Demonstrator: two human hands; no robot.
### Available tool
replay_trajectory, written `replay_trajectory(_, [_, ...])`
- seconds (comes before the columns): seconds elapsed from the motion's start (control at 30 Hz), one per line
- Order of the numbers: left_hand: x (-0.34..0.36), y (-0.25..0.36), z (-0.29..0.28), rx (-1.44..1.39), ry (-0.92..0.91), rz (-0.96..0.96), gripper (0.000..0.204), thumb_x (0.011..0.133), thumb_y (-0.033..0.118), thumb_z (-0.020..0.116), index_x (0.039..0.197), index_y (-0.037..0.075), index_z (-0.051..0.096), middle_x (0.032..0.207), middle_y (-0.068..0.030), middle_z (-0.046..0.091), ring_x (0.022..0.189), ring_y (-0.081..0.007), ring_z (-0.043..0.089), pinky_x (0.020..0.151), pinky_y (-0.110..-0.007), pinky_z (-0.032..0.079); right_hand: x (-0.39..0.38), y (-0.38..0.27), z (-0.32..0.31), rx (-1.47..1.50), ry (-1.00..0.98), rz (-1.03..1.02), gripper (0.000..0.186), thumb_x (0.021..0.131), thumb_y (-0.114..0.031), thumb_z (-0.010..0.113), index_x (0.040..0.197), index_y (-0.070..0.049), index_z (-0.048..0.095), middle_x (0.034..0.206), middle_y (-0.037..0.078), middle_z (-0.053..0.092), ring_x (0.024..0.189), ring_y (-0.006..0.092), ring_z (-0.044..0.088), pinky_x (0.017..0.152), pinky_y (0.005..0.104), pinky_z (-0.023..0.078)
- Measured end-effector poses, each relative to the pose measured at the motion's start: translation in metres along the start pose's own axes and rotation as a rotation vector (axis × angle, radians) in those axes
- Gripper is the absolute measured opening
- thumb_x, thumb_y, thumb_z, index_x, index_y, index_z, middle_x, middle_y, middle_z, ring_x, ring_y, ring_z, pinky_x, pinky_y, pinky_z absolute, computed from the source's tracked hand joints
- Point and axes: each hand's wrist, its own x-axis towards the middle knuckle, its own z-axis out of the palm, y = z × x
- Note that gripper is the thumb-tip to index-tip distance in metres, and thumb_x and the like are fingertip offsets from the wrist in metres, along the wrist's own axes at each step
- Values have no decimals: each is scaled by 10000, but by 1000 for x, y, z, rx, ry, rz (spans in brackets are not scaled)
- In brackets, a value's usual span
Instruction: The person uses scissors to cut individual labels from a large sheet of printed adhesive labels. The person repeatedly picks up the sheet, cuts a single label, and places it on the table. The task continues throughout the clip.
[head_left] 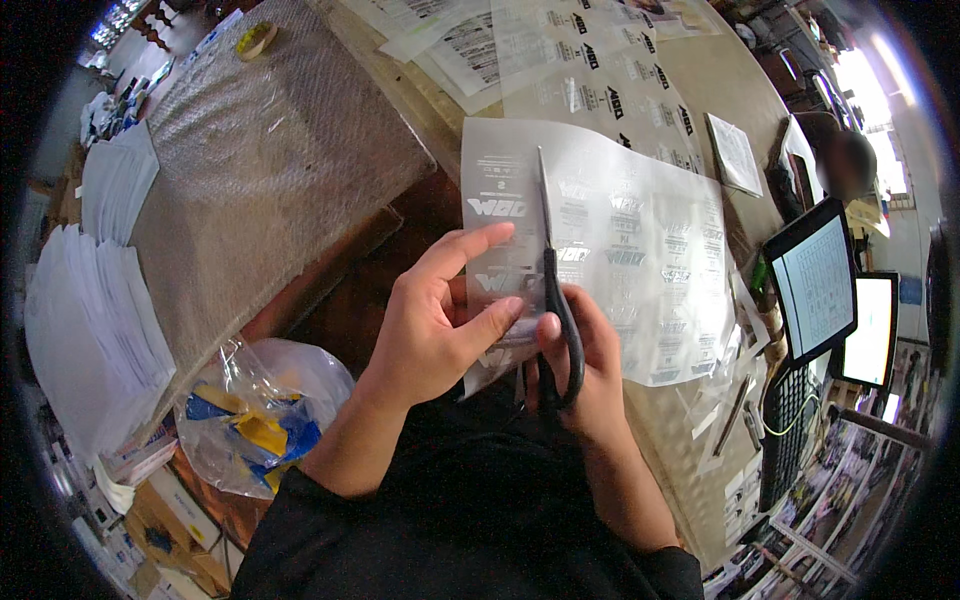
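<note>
The left hand pinches between its fingers the translucent printed sheet near its left edge, probably for steadiness, while the right hand grips black-handled scissors along it.

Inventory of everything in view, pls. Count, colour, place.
Printed sheet: 1, translucent grey, centre
Scissors: 1, black handles, over the sheet's left part
Table: 1, beige, centre to right
Printed film: 1 visible stretch, clear with black print, top
Loose papers: several, white, top
Plastic-wrapped surface: 1, grey-brown, upper left
Tape roll: 1, yellow, on that surface
Paper stacks: 2, white, left
Plastic bag: 1, clear, blue and yellow inside, lower left
Screens: 2, dark-framed, right
Keyboard: 1, black, right
Background clutter: uncountable, mixed, edges
Left hand: 1, bare, at the sheet's left part
Right hand: 1, bare, gripping scissors
</note>
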Motion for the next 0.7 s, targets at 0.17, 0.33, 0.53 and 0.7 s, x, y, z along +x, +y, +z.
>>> replay_trajectory(0.17, [-3,6,-2,28,-6,-29,489,774,-86,597,1241,-15,470,1166,-89,484,962,-143,583,786,-252,527,4,-4,3,21,4,-29,407,876,-249,614,1140,22,462,668,21,541,490,57,465,403,215,348])
replay_trajectory(0.33, [-9,7,3,36,-63,-5,485,772,-97,585,1237,-20,473,1154,-79,485,970,-141,573,794,-256,523,26,-6,-7,31,95,-107,389,870,-261,622,1114,13,494,645,-1,542,488,47,463,411,206,347])
replay_trajectory(0.53, [-16,24,15,89,-68,-65,459,773,-80,570,1220,-17,487,1098,-103,548,963,-153,580,769,-260,511,15,-15,-25,63,42,-181,408,843,-265,654,1115,-3,498,650,6,548,496,65,490,414,221,380])
replay_trajectory(0.7, [-11,54,56,848,-275,576,502,706,-48,571,1199,27,519,1062,-161,580,970,-307,588,802,-309,484,-37,-26,-80,92,205,-342,469,834,-232,662,1200,-51,431,758,95,636,536,101,538,468,236,424])
